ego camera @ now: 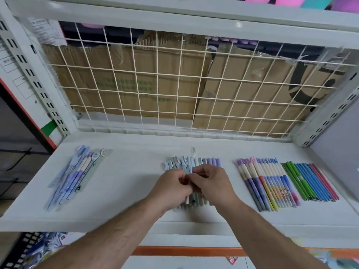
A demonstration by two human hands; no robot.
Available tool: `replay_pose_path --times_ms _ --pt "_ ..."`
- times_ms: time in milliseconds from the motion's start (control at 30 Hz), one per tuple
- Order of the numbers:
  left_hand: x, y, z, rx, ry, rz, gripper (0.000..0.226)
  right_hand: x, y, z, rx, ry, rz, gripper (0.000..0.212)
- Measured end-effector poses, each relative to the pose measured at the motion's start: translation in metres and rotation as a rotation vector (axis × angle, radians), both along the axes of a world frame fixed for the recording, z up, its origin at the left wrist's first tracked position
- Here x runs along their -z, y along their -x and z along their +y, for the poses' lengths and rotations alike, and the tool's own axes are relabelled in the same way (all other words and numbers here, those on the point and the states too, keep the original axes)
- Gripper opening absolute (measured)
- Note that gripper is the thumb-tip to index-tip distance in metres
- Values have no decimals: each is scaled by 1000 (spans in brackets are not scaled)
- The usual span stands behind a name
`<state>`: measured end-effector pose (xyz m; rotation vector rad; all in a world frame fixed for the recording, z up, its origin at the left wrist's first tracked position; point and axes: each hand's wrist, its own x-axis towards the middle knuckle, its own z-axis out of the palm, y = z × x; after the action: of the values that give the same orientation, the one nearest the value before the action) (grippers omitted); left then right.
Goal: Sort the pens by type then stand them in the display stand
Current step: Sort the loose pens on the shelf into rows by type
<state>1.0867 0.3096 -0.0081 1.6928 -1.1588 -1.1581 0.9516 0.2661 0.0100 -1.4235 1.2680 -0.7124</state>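
Both hands work with fingers curled inward: the left hand [172, 188] and right hand [212, 183] meet over the middle pile [210, 162] on the shelf [132, 171], seemingly pinching one pale pen [192, 163] between them, though the fingers hide the exact hold. It should be lifted straight up, clear of its neighbours, and its type checked. Then it can be laid parallel in the left pile [73, 175], the gradient row [270, 185] or the slim row [312, 183] without scattering them.

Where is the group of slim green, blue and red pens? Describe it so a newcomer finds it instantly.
On the white shelf below the white wire grid, look to the far right. The last group there is the slim green, blue and red pens. Unlike the patterned cream-topped pens beside them, each is one plain colour.
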Motion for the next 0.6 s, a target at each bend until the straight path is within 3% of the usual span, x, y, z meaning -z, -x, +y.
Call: replay_pose_path --times_ms 233,400,600 --pt "-1 5 5 -13 -7 -301 25 8 3 -13 -7 5 146 5" --pt "6 -3 12 -125 88 -554 11 17 -8 -24 -109 171 345 12" --pt "15 -10 15 -138 108 -679 20 20 -15 -28 -151 213 412 5"
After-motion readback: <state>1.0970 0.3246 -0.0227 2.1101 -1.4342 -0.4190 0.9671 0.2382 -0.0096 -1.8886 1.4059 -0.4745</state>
